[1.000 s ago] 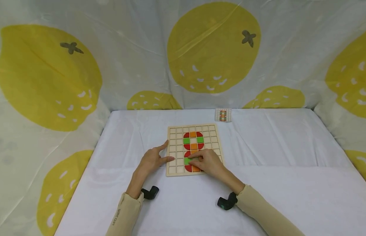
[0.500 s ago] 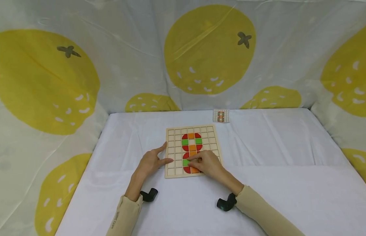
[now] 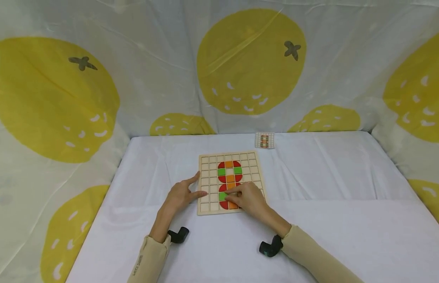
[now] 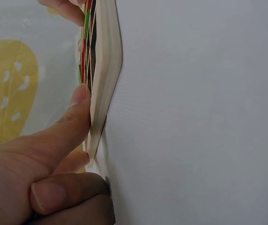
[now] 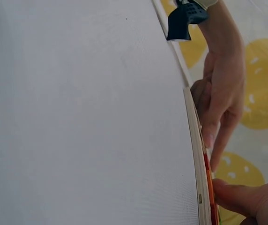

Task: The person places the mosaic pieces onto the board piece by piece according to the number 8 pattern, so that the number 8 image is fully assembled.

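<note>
A square wooden grid board (image 3: 209, 177) lies on the white cloth, with red, orange and green tiles in its cells forming a figure-eight pattern. My left hand (image 3: 179, 195) steadies the board's left side: its straight thumb rests on the top face and the index fingertip touches the edge. In the left wrist view the thumb (image 4: 63, 129) lies along the rim above curled lower fingers. My right hand (image 3: 251, 199) reaches over the lower right of the pattern, thumb and index finger pinching at a green tile (image 3: 222, 196) in the lower loop. The hand hides the cells beneath it.
A small card (image 3: 264, 140) printed with a similar figure-eight grid lies at the table's back edge. A lemon-print cloth (image 3: 251, 63) hangs behind and along the sides. Black wrist cameras (image 3: 271, 247) jut inward from both sleeves.
The head view has shifted slightly, so the whole scene sits a little lower and further left. Both hands keep their places at the board, the right fingertips still at the green tile.
</note>
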A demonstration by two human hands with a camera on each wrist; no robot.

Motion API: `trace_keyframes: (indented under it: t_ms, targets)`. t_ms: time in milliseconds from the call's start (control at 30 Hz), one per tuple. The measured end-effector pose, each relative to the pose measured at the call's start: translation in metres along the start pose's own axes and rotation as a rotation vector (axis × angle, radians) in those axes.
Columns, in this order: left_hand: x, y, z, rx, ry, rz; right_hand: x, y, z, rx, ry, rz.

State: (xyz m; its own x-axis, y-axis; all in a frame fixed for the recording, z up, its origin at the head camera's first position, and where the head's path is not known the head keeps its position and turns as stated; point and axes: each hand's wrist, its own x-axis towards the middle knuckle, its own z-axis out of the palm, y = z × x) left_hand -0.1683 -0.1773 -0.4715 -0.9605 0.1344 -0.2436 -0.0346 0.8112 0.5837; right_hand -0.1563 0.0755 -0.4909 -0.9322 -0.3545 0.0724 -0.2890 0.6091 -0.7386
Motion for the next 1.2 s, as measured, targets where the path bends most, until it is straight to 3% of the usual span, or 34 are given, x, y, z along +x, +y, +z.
trace_keyframes:
  t_ms: [500, 767, 1067, 1200]
  targets:
    - [0.0, -0.004, 0.0, -0.017, -0.001, -0.006, -0.001, -0.001, 0.005, -0.014, 0.061, -0.02]
    - [0.002, -0.005, 0.001, -0.008, 0.009, -0.013, 0.0, -0.001, 0.003, -0.018, 0.044, -0.024]
    - [0.003, -0.002, -0.003, 0.002, -0.008, -0.013, 0.001, 0.015, -0.036, 0.137, 0.067, 0.062]
    - [0.003, 0.0, -0.006, 0.02, -0.011, -0.013, -0.005, 0.032, -0.062, 0.084, 0.117, 0.035]
